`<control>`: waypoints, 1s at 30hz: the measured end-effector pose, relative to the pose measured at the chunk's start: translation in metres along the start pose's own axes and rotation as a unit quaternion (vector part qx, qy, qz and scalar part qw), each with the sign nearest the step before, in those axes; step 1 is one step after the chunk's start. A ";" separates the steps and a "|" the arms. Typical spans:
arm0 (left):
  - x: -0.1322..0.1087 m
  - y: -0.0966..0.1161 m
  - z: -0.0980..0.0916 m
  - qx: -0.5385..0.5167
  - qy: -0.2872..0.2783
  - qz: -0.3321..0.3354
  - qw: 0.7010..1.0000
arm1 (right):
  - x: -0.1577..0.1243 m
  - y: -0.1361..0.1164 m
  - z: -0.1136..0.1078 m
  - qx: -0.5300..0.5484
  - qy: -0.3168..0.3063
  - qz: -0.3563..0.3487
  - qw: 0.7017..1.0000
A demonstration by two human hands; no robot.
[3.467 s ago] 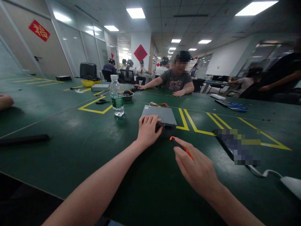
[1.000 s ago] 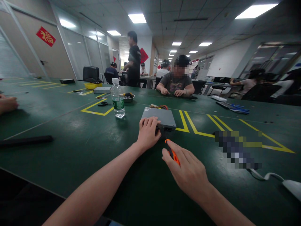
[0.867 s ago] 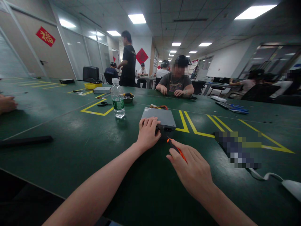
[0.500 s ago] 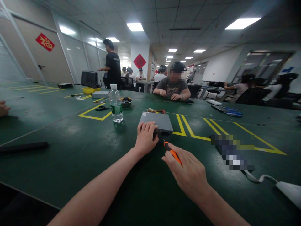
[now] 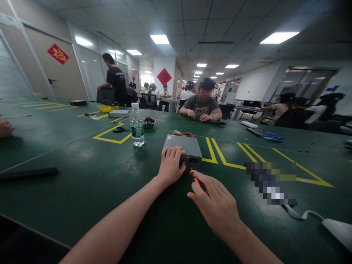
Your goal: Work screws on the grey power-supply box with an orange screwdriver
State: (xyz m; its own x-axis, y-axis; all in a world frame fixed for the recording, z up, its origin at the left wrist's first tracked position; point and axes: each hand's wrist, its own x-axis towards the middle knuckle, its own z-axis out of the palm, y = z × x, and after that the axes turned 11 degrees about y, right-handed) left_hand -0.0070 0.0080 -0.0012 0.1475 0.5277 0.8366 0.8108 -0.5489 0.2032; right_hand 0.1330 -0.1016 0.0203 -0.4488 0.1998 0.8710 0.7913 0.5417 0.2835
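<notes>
A grey metal computer power supply lies on the green table, its socket side facing me and a bundle of coloured wires at its far edge. My left hand grips its near left corner, fingers over the top; the thumb side is partly hidden. In my right hand is an orange and black screwdriver, held between thumb and fingers. Its thin tip points at the power supply's near face, slightly below and apart from it.
Left of the power supply stand a water bottle and a metal bowl with dark items. A black bar lies far left. On the right are a blurred-out device with a white cable and blue-handled tools. A co-worker sits opposite.
My right hand has turned a little and the screwdriver's handle shows less. My left hand keeps its hold. A standing person in the background has moved left to a chair.
</notes>
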 end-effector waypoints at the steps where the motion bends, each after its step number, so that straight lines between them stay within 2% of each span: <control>1: 0.000 0.000 0.000 -0.001 0.000 0.001 1.000 | -0.001 -0.002 -0.001 0.004 -0.012 0.003 1.000; 5: 0.000 -0.001 0.000 -0.005 -0.002 0.005 1.000 | -0.007 -0.010 0.000 0.021 -0.046 -0.028 0.998; 7: 0.000 -0.001 0.000 -0.006 -0.002 0.006 1.000 | -0.006 -0.008 0.001 0.015 -0.030 -0.043 0.999; 11: -0.001 -0.002 -0.001 -0.007 -0.001 0.006 1.000 | -0.001 0.001 0.000 -0.003 0.011 -0.009 1.000; 18: 0.000 -0.001 -0.003 -0.012 -0.007 0.004 1.000 | -0.008 -0.008 -0.002 -0.008 -0.028 -0.001 1.000; 24: 0.000 -0.002 -0.003 -0.011 -0.006 0.005 1.000 | -0.002 -0.006 0.002 -0.011 0.003 -0.023 1.000; 30: 0.000 -0.003 -0.002 -0.012 -0.014 0.008 1.000 | -0.003 0.003 -0.003 -0.060 0.010 -0.028 0.998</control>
State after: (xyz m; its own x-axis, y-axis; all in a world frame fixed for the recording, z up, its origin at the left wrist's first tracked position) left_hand -0.0112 0.0083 -0.0012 0.1772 0.5367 0.8250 0.7944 -0.5728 0.2021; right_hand 0.1384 -0.1029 0.0194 -0.4866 0.1543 0.8599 0.8096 0.4496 0.3774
